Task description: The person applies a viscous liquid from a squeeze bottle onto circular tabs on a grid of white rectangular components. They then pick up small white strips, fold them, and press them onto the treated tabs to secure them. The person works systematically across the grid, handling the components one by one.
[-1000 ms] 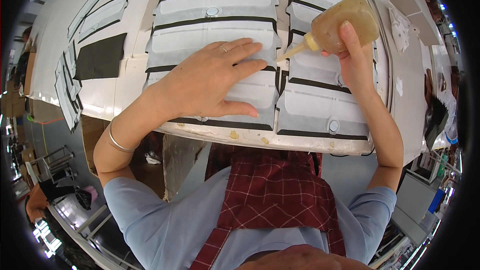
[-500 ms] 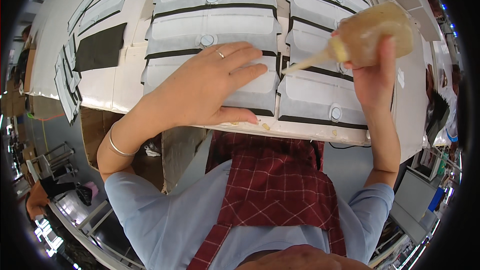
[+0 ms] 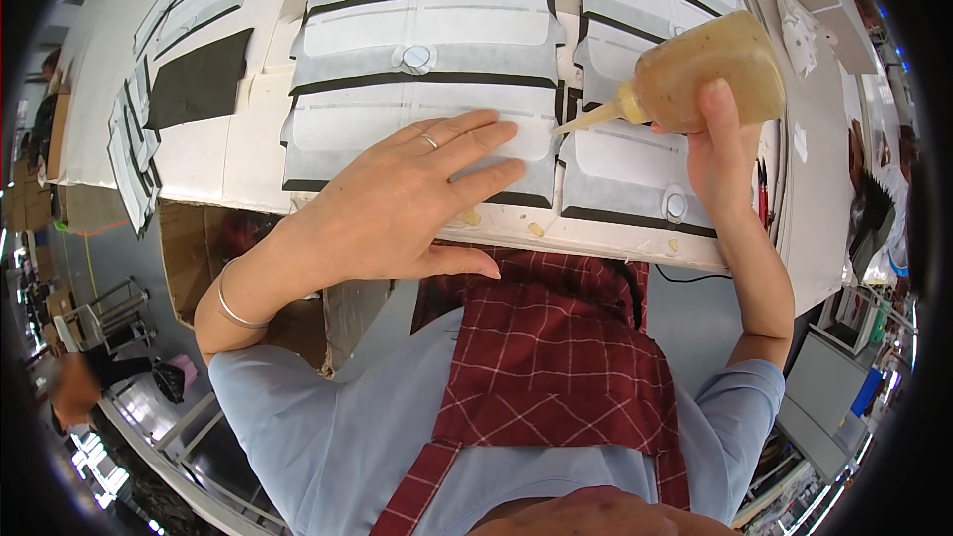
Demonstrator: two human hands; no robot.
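My right hand (image 3: 719,154) grips a squeeze bottle (image 3: 710,69) of cloudy amber liquid, probably glue. It is tilted so its thin nozzle (image 3: 596,117) points left and down. The nozzle tip is at the right edge of the nearest white and grey panel (image 3: 342,129) in the left column; whether it touches, I cannot tell. Across that panel lies my left hand (image 3: 407,199), fingers stretched out, thumb over the table's front edge. Beside it, the nearest panel (image 3: 615,171) of the right column carries a round disc (image 3: 676,205).
More black-edged panels with round discs run away from me in two columns on the table (image 3: 268,154). To the left are a black sheet (image 3: 199,79) and narrow strips (image 3: 129,159). A thin red tool (image 3: 763,194) lies right of my wrist. An open cardboard box (image 3: 189,258) stands below.
The bottle has moved left and a little down, its tip now at the left column panel's right edge. My left hand has slid slightly toward me, thumb now past the table edge.
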